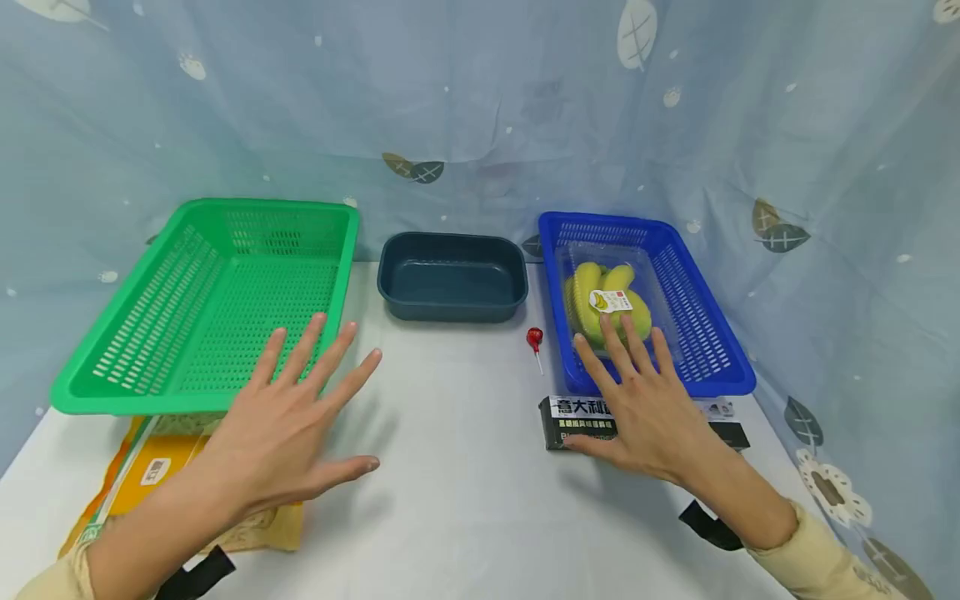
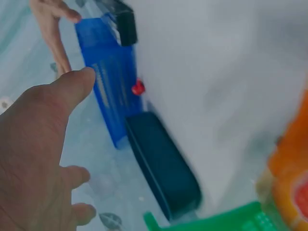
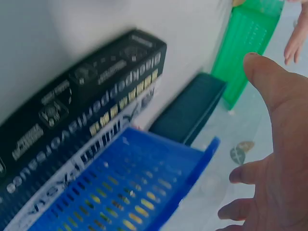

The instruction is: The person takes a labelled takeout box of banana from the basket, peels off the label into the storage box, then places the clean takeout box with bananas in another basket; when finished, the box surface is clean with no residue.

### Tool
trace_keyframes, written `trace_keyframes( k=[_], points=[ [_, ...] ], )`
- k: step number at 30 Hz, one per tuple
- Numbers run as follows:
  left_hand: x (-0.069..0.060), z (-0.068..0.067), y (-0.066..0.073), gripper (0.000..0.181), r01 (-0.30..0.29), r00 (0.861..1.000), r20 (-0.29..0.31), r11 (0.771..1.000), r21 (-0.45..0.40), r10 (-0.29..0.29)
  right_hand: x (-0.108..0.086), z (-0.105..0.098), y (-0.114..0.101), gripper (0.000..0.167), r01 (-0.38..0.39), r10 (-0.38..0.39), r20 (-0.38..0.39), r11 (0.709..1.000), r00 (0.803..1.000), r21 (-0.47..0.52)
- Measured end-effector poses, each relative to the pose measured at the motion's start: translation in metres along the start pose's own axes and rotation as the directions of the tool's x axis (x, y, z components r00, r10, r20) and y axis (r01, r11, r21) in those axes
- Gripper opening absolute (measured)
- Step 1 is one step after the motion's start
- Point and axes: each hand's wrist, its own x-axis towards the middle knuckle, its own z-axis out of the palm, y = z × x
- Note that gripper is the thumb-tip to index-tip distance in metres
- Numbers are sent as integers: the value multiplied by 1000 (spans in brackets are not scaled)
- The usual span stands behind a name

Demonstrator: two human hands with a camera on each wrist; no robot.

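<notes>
My left hand [image 1: 281,442] hovers with spread fingers in front of the green basket [image 1: 202,400], above an orange-and-yellow food bag [image 1: 161,467]. My right hand [image 1: 648,417], also spread and holding nothing, is over a black pasta box [image 1: 573,425] and the near end of the blue basket [image 1: 697,325]. Inside that basket lies a clear pack of bananas [image 1: 588,292] with a white label. A red lollipop [image 1: 534,337] lies on the table left of the blue basket. The right hand hides part of the pasta box; the left forearm covers part of the bag.
A dark teal bin [image 1: 453,312] stands at the back between the two baskets. The white table [image 1: 465,483] ends at a blue curtain [image 1: 480,108] with leaf prints, which hangs behind and along the sides.
</notes>
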Motion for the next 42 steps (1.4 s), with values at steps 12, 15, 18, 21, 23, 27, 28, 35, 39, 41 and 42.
trace_keyframes(
  k=[12, 15, 18, 21, 23, 27, 28, 35, 39, 41, 42],
  points=[
    [47, 2, 8, 93, -48, 997, 51, 990, -132, 55, 17, -25, 39, 111, -162, 155, 54, 970, 986, 179],
    [58, 5, 14, 92, -53, 998, 16, 977, -206, 58, 22, -30, 50, 108, -201, 185, 87, 948, 979, 246],
    [69, 7, 19, 89, -61, 998, -28, 954, -293, 55, 28, -33, 60, 106, -227, 208, 96, 930, 973, 290],
    [80, 8, 25, 84, -47, 998, -50, 922, -385, 30, 35, -36, 70, 104, -235, 221, 81, 922, 972, 308],
    [86, 10, 30, 81, -16, 999, -48, 891, -453, -7, 39, -37, 76, 103, -243, 230, 79, 916, 970, 319],
    [101, 16, 41, 75, 54, 994, -46, 811, -582, -99, 49, -41, 88, 103, -276, 255, 105, 901, 961, 336],
    [105, 18, 44, 74, 61, 992, -52, 788, -613, -118, 52, -42, 91, 103, -287, 262, 117, 895, 958, 341],
    [133, 33, 62, 64, 62, 979, -74, 623, -779, -190, 65, -43, 108, 104, -329, 286, 171, 879, 943, 344],
    [146, 39, 71, 63, 116, 976, -2, 524, -844, -219, 71, -39, 117, 103, -340, 290, 190, 876, 938, 342],
    [151, 41, 75, 63, 156, 971, 45, 480, -863, -234, 75, -37, 122, 103, -342, 290, 194, 875, 937, 343],
    [153, 43, 77, 63, 177, 968, 69, 459, -870, -242, 76, -35, 124, 102, -344, 291, 197, 874, 936, 345]
  ],
)
